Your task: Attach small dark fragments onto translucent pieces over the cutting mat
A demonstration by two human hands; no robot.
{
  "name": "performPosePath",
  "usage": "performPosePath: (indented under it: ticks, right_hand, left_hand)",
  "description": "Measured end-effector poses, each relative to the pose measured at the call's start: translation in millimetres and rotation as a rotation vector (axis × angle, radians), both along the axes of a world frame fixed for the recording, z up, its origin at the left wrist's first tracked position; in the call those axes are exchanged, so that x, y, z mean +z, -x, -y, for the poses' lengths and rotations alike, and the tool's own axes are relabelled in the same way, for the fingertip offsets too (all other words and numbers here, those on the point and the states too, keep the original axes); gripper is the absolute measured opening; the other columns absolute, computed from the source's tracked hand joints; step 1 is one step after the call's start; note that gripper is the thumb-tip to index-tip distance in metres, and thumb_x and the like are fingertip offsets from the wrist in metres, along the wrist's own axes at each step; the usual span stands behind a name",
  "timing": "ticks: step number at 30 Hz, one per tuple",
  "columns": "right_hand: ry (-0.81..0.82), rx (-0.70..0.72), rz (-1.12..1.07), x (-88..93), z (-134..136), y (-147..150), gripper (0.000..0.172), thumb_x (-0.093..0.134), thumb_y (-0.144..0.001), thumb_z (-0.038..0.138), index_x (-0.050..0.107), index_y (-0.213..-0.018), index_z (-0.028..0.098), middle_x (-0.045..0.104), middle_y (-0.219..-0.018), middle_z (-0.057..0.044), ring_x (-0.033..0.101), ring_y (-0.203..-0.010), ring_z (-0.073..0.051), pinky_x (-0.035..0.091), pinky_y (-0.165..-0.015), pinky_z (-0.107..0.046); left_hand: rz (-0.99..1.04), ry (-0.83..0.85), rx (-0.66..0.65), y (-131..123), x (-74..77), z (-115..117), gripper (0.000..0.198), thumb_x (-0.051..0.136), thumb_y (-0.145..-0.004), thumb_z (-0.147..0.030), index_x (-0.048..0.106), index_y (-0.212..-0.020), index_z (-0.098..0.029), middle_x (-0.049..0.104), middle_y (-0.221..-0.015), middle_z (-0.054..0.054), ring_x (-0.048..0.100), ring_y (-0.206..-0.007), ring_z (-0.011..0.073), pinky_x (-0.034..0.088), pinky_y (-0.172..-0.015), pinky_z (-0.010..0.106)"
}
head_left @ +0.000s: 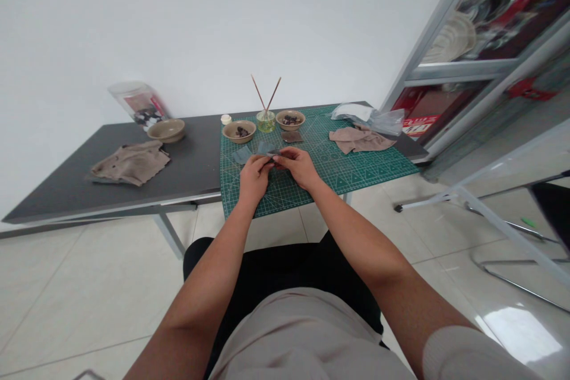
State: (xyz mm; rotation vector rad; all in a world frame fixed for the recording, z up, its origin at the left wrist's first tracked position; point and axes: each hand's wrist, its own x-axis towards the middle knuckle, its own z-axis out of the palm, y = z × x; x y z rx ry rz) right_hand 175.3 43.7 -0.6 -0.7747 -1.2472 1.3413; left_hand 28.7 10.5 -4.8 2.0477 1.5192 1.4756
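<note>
Above the near part of a green cutting mat (360,167), both my hands meet with closed fingers. My left hand (253,179) and my right hand (301,167) pinch a small dark piece (273,157) between them, mostly covered by the fingers. Its kind is too small to make out. Just beyond my left hand lie thin grey-blue pieces (242,155) on the mat. A small flat brown piece (292,136) lies beyond my right hand. Farther back stand two tan bowls, the left bowl (239,140) and the right bowl (290,127), each with dark bits inside.
Between the bowls, a glass jar (266,124) of yellowish liquid holds two thin sticks (259,92). A small white container (226,119) stands nearby. Brown cloths lie left (131,163) and right (361,139), with a plastic bag (388,122), another bowl (166,133) and a clear canister (139,105) behind.
</note>
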Motion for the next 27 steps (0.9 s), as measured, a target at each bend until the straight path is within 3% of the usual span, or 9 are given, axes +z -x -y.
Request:
performPosePath:
  ticks: [6, 13, 18, 27]
  right_hand:
    - [0.009, -0.084, 0.018, -3.9, -1.9, 1.5, 0.037, 0.082, -0.058, 0.043, 0.063, -0.078, 0.018, 0.066, -0.075, 0.001, 0.061, -0.065, -0.014, 0.053, -0.062, -0.029]
    - [0.015, -0.041, -0.003, 1.1, 0.4, -0.5, 0.036, 0.081, -0.060, 0.044, 0.068, -0.079, 0.017, 0.069, -0.077, -0.001, 0.063, -0.072, -0.014, 0.052, -0.071, -0.029]
    - [0.035, 0.061, -0.021, 3.3, -0.6, -3.9, 0.033, 0.083, -0.057, 0.041, 0.070, -0.076, 0.018, 0.069, -0.077, 0.000, 0.063, -0.072, -0.014, 0.053, -0.073, -0.030]
    - [0.063, 0.044, -0.024, 0.5, -4.7, -2.7, 0.043, 0.085, -0.052, 0.042, 0.063, -0.081, 0.018, 0.067, -0.076, 0.001, 0.062, -0.066, -0.013, 0.053, -0.065, -0.029]
  left_hand:
    - [0.067, 0.082, 0.034, -4.2, -3.6, 7.7, 0.010, 0.065, -0.080, -0.027, 0.068, -0.087, -0.020, 0.071, -0.079, 0.001, 0.065, -0.070, 0.0148, 0.052, -0.069, 0.027]
    - [0.385, 0.084, -0.023, -4.0, -6.1, 2.8, 0.017, 0.069, -0.072, -0.023, 0.063, -0.088, -0.020, 0.070, -0.080, 0.000, 0.067, -0.070, 0.0130, 0.054, -0.066, 0.024]
    - [0.340, 0.070, -0.038, -0.7, -4.6, 1.3, 0.016, 0.068, -0.074, -0.023, 0.067, -0.090, -0.020, 0.071, -0.084, 0.002, 0.067, -0.074, 0.0138, 0.055, -0.069, 0.026]
    - [0.241, 0.065, 0.044, -1.7, -6.1, 6.9, 0.014, 0.068, -0.078, -0.029, 0.071, -0.088, -0.020, 0.073, -0.084, 0.002, 0.067, -0.074, 0.0158, 0.054, -0.072, 0.029]
